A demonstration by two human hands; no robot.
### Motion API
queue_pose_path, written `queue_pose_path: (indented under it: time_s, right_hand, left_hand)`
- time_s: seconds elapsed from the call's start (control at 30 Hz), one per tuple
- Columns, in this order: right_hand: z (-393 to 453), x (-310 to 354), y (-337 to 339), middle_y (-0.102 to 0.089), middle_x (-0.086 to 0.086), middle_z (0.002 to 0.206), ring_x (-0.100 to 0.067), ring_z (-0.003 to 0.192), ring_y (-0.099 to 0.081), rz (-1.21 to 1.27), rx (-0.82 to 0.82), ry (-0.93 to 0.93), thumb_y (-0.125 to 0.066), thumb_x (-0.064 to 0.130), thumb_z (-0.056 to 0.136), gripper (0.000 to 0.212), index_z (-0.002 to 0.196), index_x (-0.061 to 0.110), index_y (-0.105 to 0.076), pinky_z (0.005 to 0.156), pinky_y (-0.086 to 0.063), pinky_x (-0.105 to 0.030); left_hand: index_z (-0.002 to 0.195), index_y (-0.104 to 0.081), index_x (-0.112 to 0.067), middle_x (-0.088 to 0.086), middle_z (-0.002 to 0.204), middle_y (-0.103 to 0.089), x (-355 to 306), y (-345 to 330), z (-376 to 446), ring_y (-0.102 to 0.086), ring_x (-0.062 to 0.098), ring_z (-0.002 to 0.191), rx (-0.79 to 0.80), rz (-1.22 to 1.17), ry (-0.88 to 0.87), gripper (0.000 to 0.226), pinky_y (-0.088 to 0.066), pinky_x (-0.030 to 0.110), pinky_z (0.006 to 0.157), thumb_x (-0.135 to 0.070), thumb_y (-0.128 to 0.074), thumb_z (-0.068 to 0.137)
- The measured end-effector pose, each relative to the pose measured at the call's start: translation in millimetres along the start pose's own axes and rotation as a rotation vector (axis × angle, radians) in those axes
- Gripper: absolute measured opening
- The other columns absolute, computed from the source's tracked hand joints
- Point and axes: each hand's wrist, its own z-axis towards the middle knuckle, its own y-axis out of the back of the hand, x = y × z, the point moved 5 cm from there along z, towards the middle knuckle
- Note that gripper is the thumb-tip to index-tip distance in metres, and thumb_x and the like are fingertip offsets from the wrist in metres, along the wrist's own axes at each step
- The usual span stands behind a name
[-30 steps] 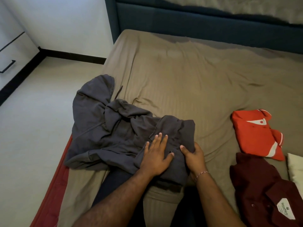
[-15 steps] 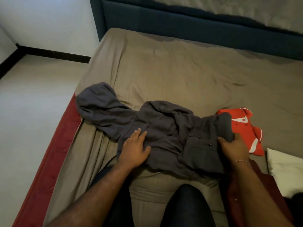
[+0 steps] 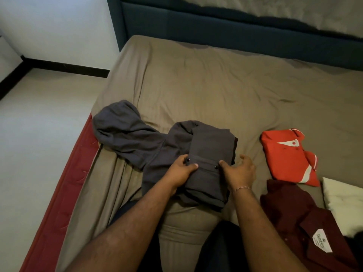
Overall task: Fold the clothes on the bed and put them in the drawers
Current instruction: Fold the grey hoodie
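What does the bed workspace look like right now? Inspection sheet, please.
Surface: bed sheet, brown, wrinkled.
Job's things: grey garment, partly folded, one part trailing to the left edge; red shirt folded at right; maroon shirt unfolded, label showing.
Clutter: white pillow at right edge.
Grippers: left hand grips the grey fold, thumb on top; right hand has its thumb on the fold, fingers relaxed.
Cables: nothing seen.
Surroundings: blue headboard, pale floor, dark baseboard.

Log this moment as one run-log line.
step: folding grey garment | left hand: gripping fold | right hand: thumb on fold, fingers relaxed | red shirt: folded, on bed
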Motion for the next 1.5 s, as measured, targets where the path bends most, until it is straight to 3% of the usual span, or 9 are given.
queue_pose_path:
  time_s: [0.17,0.37,0.57,0.7,0.83,0.97,1.13,1.37,1.5]
  right_hand:
    - [-11.0,-38.2,-28.6,-0.075,-0.013,0.114,-0.030,0.097,-0.075,0.503,0.419,-0.374,-0.091,0.033,0.076,0.066,0.128,0.002,-0.063,0.078,-0.063,-0.038]
    - [-1.2,-38.7,-23.0,-0.077,-0.018,0.108,-0.033,0.099,-0.074,0.595,0.361,-0.312,-0.084,0.009,0.083,0.037,0.115,-0.002,-0.071,0.082,-0.060,-0.038]
    - [-0.3,-37.5,-24.2,-0.078,-0.014,0.105,-0.027,0.091,-0.077,0.615,0.378,-0.252,-0.089,0.013,0.074,0.043,0.112,0.003,-0.072,0.069,-0.062,-0.032]
    - [-3.1,-25.7,-45.5,-0.074,-0.015,0.114,-0.035,0.100,-0.074,0.636,0.400,-0.268,-0.091,0.016,0.075,0.058,0.124,0.008,-0.063,0.080,-0.063,-0.044]
    - [8.2,-20.4,-39.4,-0.072,-0.010,0.115,-0.027,0.099,-0.073,0.565,0.263,-0.193,-0.090,0.006,0.075,0.055,0.119,0.017,-0.058,0.079,-0.063,-0.039]
    - [27.0,-4.2,-1.2,-0.074,-0.008,0.113,-0.026,0.096,-0.073,0.380,0.151,-0.037,-0.091,0.006,0.072,0.060,0.124,0.017,-0.063,0.082,-0.061,-0.039]
    - [30.0,37.0,38.7,-0.070,-0.012,0.124,-0.037,0.109,-0.068,-0.081,-0.069,0.135,-0.089,0.025,0.073,0.069,0.133,0.021,-0.054,0.090,-0.054,-0.041]
    - [-95.6,103.5,-80.9,-0.054,-0.008,0.142,-0.037,0.122,-0.056,-0.680,0.114,0.531,-0.064,0.061,0.081,0.081,0.152,0.035,-0.034,0.093,-0.052,-0.048]
    - [-109.4,93.4,-115.0,-0.023,0.005,0.165,-0.030,0.148,-0.023,-0.835,0.283,0.553,-0.054,0.068,0.087,0.065,0.147,0.047,-0.041,0.111,-0.033,-0.059]
  left_hand:
    - [0.139,-0.058,-0.021,0.000,0.127,-0.065,-7.1,26.3,8.1,-0.064,0.017,0.113,-0.299,0.286,-0.153,0.046,-0.051,0.033,0.101,-0.027,-0.071,0.095]
    - [0.154,-0.038,-0.018,0.016,0.164,-0.027,-28.9,170.4,-10.5,-0.030,0.040,0.146,-1.045,0.509,-0.049,0.081,-0.032,0.054,0.116,-0.032,-0.078,0.084]
    - [0.161,-0.023,-0.016,0.017,0.163,-0.036,-63.8,299.4,34.8,-0.037,0.041,0.148,-0.869,0.382,0.021,0.109,-0.033,0.053,0.122,-0.043,-0.088,0.077]
    - [0.130,-0.064,-0.004,0.023,0.127,-0.068,-70.7,320.4,45.2,-0.065,0.042,0.115,-0.824,0.467,-0.027,0.054,-0.053,0.047,0.104,-0.029,-0.081,0.086]
    - [0.100,-0.072,-0.011,0.014,0.098,-0.073,-67.5,298.9,34.4,-0.071,0.033,0.094,-0.777,-0.103,-0.168,0.013,-0.063,0.041,0.080,-0.012,-0.070,0.088]
    - [0.079,-0.064,-0.016,0.006,0.078,-0.065,-47.1,273.2,7.2,-0.060,0.022,0.074,-0.782,-0.372,-0.276,0.024,-0.050,0.033,0.063,0.005,-0.054,0.075]
    - [0.081,-0.063,-0.017,0.000,0.076,-0.062,-9.2,244.6,-31.7,-0.054,0.009,0.067,-0.831,0.043,-0.428,0.008,-0.046,0.028,0.061,-0.011,-0.061,0.075]
    - [0.084,-0.057,-0.008,0.009,0.079,-0.061,38.7,203.2,-65.3,-0.061,0.025,0.074,-0.677,-0.750,-0.193,0.029,-0.053,0.027,0.057,0.015,-0.041,0.079]
    - [0.116,-0.066,0.004,0.024,0.113,-0.069,29.9,195.7,-65.0,-0.064,0.042,0.106,-0.435,-0.831,0.010,0.031,-0.055,0.048,0.093,-0.001,-0.051,0.090]
